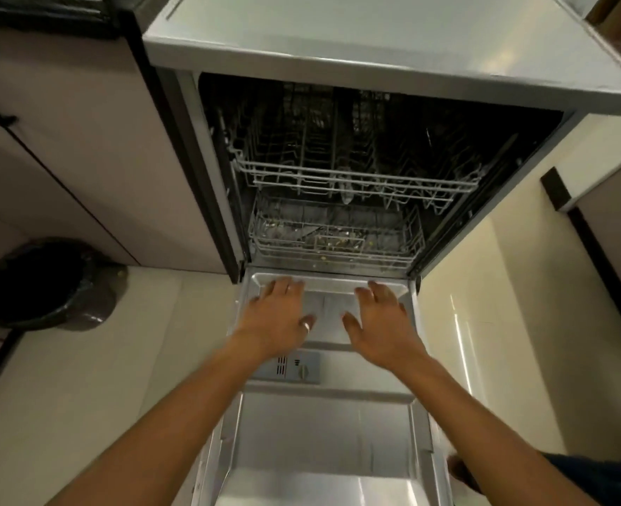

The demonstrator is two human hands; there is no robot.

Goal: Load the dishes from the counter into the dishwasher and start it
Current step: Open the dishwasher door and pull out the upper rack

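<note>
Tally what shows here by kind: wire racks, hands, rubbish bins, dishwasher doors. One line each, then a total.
White wire racks: 2, the upper rack and the lower rack.
Bare hands: 2, the left hand and the right hand.
Round bin with black liner: 1.
Open steel dishwasher door: 1.
Total: 6.

Left hand (279,315), right hand (382,319) outstretched, fingers (365,297) spread.

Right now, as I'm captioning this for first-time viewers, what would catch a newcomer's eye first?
The dishwasher door lies open in the centre, with the left hand and right hand spread over its inner panel. Beyond them, the upper rack and lower rack sit inside, no dishes visible. A black-lined bin stands on the floor at left.
</note>
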